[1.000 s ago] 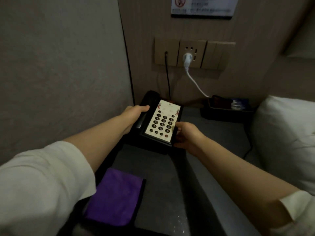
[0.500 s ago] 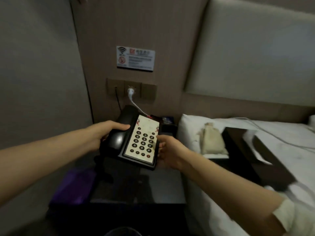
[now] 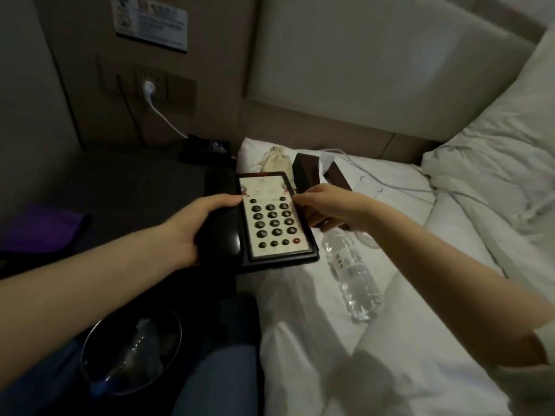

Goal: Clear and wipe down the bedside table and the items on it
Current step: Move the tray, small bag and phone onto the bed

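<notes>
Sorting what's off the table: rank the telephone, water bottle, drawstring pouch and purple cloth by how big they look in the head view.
1. telephone, nearest to the camera, so flattered
2. water bottle
3. purple cloth, partly cut off in the dark, so unsure
4. drawstring pouch

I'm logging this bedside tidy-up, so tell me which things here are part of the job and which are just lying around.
Part of the job:
telephone, gripped by left hand and right hand
purple cloth
bedside table
dark tray

Just lying about:
water bottle
drawstring pouch
waste bin
pillow
</notes>
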`<state>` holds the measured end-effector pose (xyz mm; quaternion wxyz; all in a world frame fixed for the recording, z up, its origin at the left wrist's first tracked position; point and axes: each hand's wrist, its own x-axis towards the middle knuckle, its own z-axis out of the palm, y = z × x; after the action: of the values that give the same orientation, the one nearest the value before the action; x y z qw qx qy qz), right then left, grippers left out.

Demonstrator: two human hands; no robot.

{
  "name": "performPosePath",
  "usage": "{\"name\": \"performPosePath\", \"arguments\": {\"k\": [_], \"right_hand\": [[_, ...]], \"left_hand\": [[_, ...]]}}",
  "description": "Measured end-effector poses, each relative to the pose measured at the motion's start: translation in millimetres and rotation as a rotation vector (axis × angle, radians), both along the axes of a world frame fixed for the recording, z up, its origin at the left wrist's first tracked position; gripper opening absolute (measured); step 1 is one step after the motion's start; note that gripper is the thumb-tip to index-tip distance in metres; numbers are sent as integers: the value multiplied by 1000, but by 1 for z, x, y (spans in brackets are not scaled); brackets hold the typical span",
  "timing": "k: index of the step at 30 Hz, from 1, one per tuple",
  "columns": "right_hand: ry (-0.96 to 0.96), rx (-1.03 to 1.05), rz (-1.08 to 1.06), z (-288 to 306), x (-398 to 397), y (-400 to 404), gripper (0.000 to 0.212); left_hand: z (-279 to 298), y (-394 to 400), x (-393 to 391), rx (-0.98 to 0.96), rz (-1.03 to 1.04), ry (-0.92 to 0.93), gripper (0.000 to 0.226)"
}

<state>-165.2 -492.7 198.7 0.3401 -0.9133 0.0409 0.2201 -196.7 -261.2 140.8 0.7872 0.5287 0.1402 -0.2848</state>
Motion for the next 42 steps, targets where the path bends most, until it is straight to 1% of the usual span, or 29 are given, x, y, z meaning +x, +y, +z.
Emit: {"name": "performPosePath", "arguments": {"k": [2,3,5,6,8,10,15,17,19,21,24,36,38,42], "right_hand": [[-39,-105,-29,-4,0,-21,24],[-48,-146,-51,-8,1,-32,22],[-65,-277,-73,-19,1,-50,18],[-66,-381,-66,-25,1,-56,19],[-43,-585,-32,-39,-2,-66,35],[-11,-678,-13,-54,-5,-74,55],[3,-688,-14,-81,-3,-87,85],[28,-653,-24,-80,-2,-88,103],[98,-590,-60,-78,-4,-87,115],[155,-571,-71,-76,-5,-86,117],[193,-588,-55,-76,-6,-87,116],[257,-602,-138,-74,-14,-108,125],[264,-603,-143,-73,-13,-109,123],[277,-607,-131,-69,-14,-112,116]], "left_hand": [[-11,-22,-14,-11,-43,31,44],[-16,-32,-20,-1,-75,49,45],[-26,-53,-31,27,-141,88,40],[-31,-62,-36,36,-167,108,38],[-39,-78,-44,51,-195,135,37],[-44,-87,-50,75,-192,151,40],[-54,-91,-54,98,-196,131,39],[-55,-90,-55,100,-206,132,37],[-55,-89,-58,97,-218,140,33],[-57,-87,-59,82,-221,141,31],[-60,-88,-61,77,-220,130,34],[-62,-118,-74,24,-228,114,41],[-59,-129,-74,3,-223,133,46],[-62,-143,-71,20,-205,187,65]]}}
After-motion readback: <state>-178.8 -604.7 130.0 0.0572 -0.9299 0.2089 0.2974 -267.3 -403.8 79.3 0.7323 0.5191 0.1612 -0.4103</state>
